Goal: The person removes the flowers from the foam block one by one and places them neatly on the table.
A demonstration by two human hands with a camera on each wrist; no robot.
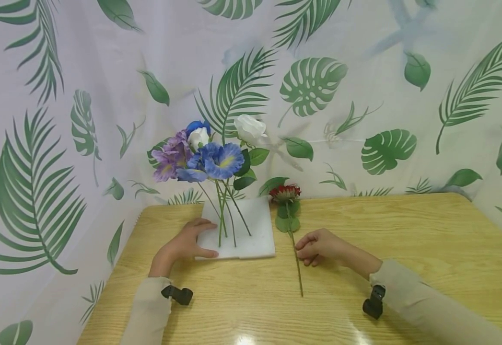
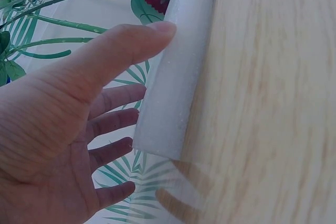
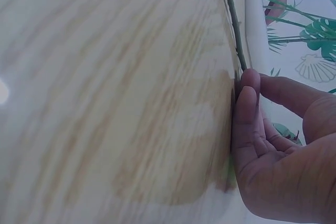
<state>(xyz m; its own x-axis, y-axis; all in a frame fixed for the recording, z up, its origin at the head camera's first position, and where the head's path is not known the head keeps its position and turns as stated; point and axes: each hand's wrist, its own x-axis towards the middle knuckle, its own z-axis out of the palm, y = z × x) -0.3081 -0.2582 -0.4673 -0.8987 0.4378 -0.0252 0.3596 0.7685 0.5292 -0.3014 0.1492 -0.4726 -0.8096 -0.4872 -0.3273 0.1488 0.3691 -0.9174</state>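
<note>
The red flower (image 1: 288, 220) lies before you on the table (image 1: 406, 249), its bloom towards 12 o'clock and the bare end of its stem towards 6; two green leaves sit just below the bloom. Your right hand (image 1: 323, 247) meets that stem from 3 o'clock, fingers curled in, with thumb and fingertip pinching it and next to no gap between them. At 9 o'clock from the flower, near it but apart, lies the white foam slab (image 1: 259, 225); several stems stand in it, leaning and crossing; above them the purple flowers (image 1: 170, 158) are at 10 o'clock, the blue flowers (image 1: 222, 160) at 12, and the white rose (image 1: 249, 128) high towards 1. Your left hand (image 1: 186, 242) is at the slab's 9 o'clock side, well opened, thumb spread away from the fingers; the thumb touches the front edge, and the hand grips nothing. Each beige sleeve (image 1: 147, 306) has a black wrist camera (image 1: 179, 294) near its cuff; the leaf-printed cloth (image 1: 354, 86) hangs behind the table, at 12 o'clock.
</note>
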